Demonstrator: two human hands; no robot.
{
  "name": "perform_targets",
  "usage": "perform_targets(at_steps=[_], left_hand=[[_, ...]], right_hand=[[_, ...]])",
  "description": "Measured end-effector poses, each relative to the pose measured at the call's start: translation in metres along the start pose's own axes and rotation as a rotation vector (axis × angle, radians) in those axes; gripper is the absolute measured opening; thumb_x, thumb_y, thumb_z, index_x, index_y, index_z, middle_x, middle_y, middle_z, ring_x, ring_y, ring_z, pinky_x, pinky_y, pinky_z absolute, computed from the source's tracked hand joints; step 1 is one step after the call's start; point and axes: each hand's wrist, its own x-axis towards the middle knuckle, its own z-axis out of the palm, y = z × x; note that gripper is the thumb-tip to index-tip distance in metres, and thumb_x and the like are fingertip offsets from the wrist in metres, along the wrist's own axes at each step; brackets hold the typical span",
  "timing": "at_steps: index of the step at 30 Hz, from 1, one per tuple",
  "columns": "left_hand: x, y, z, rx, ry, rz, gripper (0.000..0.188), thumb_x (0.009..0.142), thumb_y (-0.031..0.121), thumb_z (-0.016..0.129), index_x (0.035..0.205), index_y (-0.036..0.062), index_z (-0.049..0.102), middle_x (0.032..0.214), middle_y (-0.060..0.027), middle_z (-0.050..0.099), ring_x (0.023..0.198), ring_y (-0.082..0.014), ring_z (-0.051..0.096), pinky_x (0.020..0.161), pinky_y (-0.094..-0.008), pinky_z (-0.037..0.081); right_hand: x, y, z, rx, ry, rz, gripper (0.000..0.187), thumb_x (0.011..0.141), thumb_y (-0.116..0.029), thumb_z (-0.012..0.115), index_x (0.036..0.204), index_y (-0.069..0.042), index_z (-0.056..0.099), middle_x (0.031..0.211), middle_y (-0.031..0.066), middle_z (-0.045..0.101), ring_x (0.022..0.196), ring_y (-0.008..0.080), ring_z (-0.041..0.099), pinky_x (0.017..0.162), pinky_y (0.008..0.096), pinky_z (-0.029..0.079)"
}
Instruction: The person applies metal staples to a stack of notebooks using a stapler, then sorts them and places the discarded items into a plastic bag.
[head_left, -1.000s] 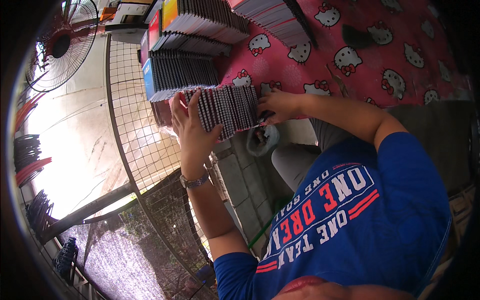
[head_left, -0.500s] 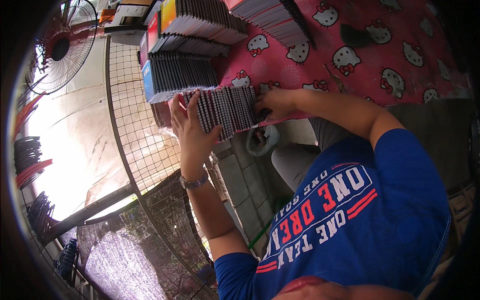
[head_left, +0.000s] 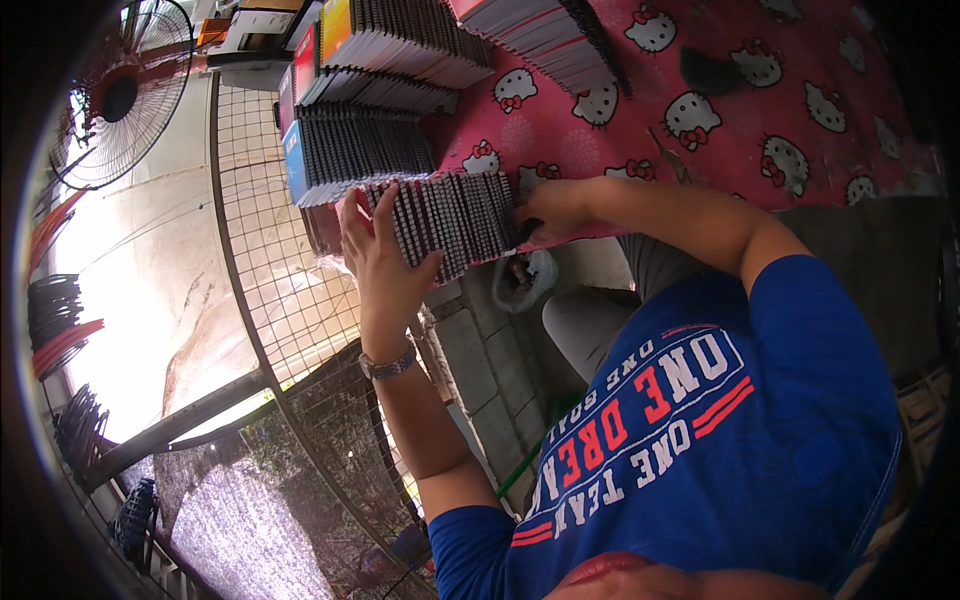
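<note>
Head view: nearest is the blue shirt (head_left: 690,400), with a watch (head_left: 388,363) on the left wrist. Left hand (head_left: 382,262) rests at one end of a row of spiral notebooks (head_left: 458,225), thumb and fingers spread wide. Right hand (head_left: 556,208) is at the other end, fingers curled; whether they grip anything I cannot tell. The row sits along the near edge of the pink tablecloth (head_left: 735,135), between both hands. Beyond stand more notebook stacks (head_left: 365,155), then a fan (head_left: 120,95).
</note>
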Motion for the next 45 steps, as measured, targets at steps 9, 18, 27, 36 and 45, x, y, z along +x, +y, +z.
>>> perform_targets(at_steps=[9, 18, 27, 36, 45], left_hand=[[0.0, 0.001, -0.002, 0.021, -0.001, -0.008, 0.095, 0.06, 0.014, 0.083, 0.143, 0.0264, 0.038, 0.153, -0.0157, 0.018, 0.142, -0.0406, 0.02, 0.114, -0.0539, 0.028], [0.008, 0.006, -0.003, 0.01, 0.001, 0.014, 0.096, 0.057, 0.012, 0.083, 0.142, 0.0246, 0.039, 0.152, -0.0169, 0.019, 0.141, -0.0437, 0.021, 0.112, -0.0541, 0.027], [0.001, 0.001, -0.002, -0.01, -0.008, -0.01, 0.095, 0.061, 0.012, 0.083, 0.144, 0.0258, 0.037, 0.153, -0.0166, 0.018, 0.142, -0.0412, 0.02, 0.114, -0.0529, 0.029], [-0.001, 0.0, -0.002, 0.006, 0.004, 0.008, 0.095, 0.061, 0.013, 0.083, 0.144, 0.0255, 0.038, 0.153, -0.0169, 0.018, 0.142, -0.0414, 0.02, 0.114, -0.0534, 0.028], [-0.002, -0.002, -0.001, 0.01, 0.017, 0.002, 0.094, 0.061, 0.012, 0.082, 0.143, 0.0248, 0.039, 0.153, -0.0167, 0.019, 0.142, -0.0411, 0.02, 0.114, -0.0533, 0.029]], right_hand=[[-0.003, 0.003, 0.005, -0.131, -0.025, -0.053, 0.057, 0.082, -0.05, 0.065, 0.123, -0.012, 0.061, 0.117, 0.0147, 0.061, 0.114, 0.0338, 0.057, 0.095, 0.0568, 0.041], [0.038, 0.034, 0.029, 0.021, -0.266, 0.132, 0.042, 0.083, -0.043, 0.063, 0.109, -0.01, 0.068, 0.102, 0.0139, 0.069, 0.097, 0.0303, 0.066, 0.085, 0.0451, 0.05], [-0.008, 0.004, -0.001, -0.119, 0.083, -0.041, 0.053, 0.074, -0.043, 0.07, 0.119, -0.017, 0.063, 0.118, 0.0094, 0.06, 0.119, 0.0328, 0.051, 0.099, 0.055, 0.036], [0.017, 0.016, 0.013, -0.071, -0.095, 0.07, 0.05, 0.073, -0.04, 0.071, 0.117, -0.017, 0.065, 0.115, 0.009, 0.063, 0.114, 0.0308, 0.055, 0.098, 0.0537, 0.037], [-0.009, 0.005, 0.001, -0.192, -0.028, 0.003, 0.054, 0.073, -0.044, 0.073, 0.115, -0.013, 0.064, 0.117, 0.0102, 0.062, 0.113, 0.0301, 0.056, 0.098, 0.0526, 0.037]])
